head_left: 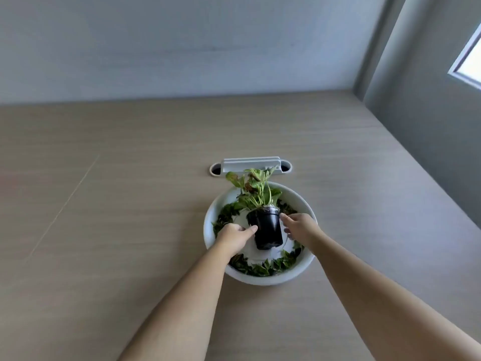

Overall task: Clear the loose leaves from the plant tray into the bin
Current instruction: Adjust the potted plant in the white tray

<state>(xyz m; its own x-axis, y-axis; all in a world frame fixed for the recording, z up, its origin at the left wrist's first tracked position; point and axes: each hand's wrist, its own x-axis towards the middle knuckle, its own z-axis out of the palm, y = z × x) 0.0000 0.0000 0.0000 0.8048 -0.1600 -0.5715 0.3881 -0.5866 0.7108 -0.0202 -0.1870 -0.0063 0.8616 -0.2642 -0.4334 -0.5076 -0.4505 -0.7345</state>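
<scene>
A round white plant tray [299, 274] sits on the wooden desk. In its middle stands a black pot [266, 229] with a green leafy plant [253, 194]. Loose dark green leaves [263, 268] lie in a ring around the pot, along the tray's inner edge. My left hand [234, 237] touches the pot's left side with its fingers. My right hand [300, 227] presses on the pot's right side, thumb near the rim. Both hands clasp the pot between them. No bin is in view.
A white cable-port cover [251, 165] is set into the desk just behind the tray. A grey wall runs along the back, and a wall with a window [468, 63] closes off the right side. The desk surface [117, 204] stretches wide to the left.
</scene>
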